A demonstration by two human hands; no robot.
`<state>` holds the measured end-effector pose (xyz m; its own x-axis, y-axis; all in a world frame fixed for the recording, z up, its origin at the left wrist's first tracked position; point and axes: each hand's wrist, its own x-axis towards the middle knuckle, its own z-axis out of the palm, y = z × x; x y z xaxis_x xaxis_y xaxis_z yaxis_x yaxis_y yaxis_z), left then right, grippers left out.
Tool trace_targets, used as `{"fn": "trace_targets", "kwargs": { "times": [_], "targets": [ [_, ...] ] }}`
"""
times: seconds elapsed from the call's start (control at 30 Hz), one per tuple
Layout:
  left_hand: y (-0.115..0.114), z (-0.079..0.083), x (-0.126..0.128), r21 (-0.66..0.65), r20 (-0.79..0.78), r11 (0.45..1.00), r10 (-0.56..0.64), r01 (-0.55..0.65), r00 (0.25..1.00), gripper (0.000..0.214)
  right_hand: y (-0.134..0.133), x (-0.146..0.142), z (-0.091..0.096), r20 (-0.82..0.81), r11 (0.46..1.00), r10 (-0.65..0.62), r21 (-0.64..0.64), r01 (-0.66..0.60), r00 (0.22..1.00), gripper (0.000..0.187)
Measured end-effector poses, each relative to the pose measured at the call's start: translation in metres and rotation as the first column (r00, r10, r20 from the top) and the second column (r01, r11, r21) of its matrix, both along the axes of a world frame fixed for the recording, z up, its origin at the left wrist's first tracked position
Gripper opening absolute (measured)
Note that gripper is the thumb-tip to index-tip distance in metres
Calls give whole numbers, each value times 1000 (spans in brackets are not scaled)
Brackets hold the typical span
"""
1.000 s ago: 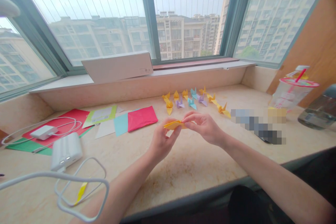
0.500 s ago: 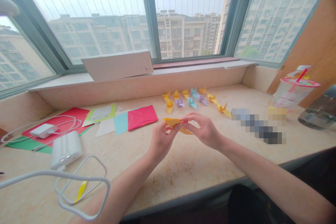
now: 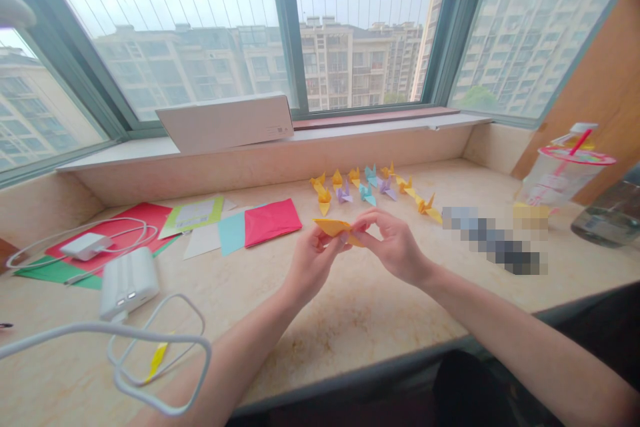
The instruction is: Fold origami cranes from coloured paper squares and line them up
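A folded piece of yellow origami paper (image 3: pixel 331 226) is held above the counter between both hands. My left hand (image 3: pixel 314 259) pinches it from the left, its pointed end sticking out past the fingers. From the right, my right hand (image 3: pixel 391 244) grips the other end between thumb and fingertips, hiding part of the folds. Just beyond the hands stand several small paper cranes in yellow, blue and purple, among them a yellow crane (image 3: pixel 324 200), a blue crane (image 3: pixel 367 195) and a purple crane (image 3: pixel 387 188).
On the left lie a red paper packet (image 3: pixel 273 223), coloured sheets, a white power bank (image 3: pixel 129 282) and a looping white cable (image 3: pixel 150 329). To the right stand a plastic cup with a straw (image 3: pixel 555 177) and a clear container (image 3: pixel 610 217). A white box (image 3: pixel 227 125) rests on the sill.
The yellow paper has been turned and pressed flatter between the fingers; its lower flap, hanging toward the right before, shows less now. Both hands stay nearly in place.
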<state>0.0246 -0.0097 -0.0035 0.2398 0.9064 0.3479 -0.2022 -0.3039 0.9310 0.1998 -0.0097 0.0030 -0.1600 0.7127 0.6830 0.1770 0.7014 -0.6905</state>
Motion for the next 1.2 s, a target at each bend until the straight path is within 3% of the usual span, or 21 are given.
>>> {"fn": "trace_targets", "kwargs": {
  "times": [0.2, 0.33, 0.53, 0.73, 0.83, 1.0, 1.2],
  "targets": [
    [1, 0, 0, 20, -41, 998, 63, -62, 997, 24, 0, -1, -1, 49, 1000, -13, 20, 12, 999, 18],
    [1, 3, 0, -43, -52, 996, 78, -80, 996, 23, -1, -1, 0, 42, 1000, -15, 22, 14, 999, 16],
    [3, 4, 0, -97, 24, 995, 35, -32, 999, 28, -1, -1, 2, 27, 996, -5, -89, 8, 1000, 15],
    [3, 3, 2, -111, 97, 993, 37, -26, 995, 52, -1, -2, 1, 16, 992, 23, -126, -21, 1000, 17],
    [2, 4, 1, -114, 136, 993, 39, -23, 990, 49, -2, -5, 1, 16, 988, 29, -150, -26, 999, 17],
    [-2, 6, 0, -79, 42, 995, 58, -54, 997, 30, -1, -6, -3, -11, 979, 29, -200, -30, 1000, 19],
    [-7, 8, 0, 1, -93, 997, 76, -76, 993, 28, 4, -6, -9, -114, 953, 27, -296, -60, 993, 22]
  ]
}}
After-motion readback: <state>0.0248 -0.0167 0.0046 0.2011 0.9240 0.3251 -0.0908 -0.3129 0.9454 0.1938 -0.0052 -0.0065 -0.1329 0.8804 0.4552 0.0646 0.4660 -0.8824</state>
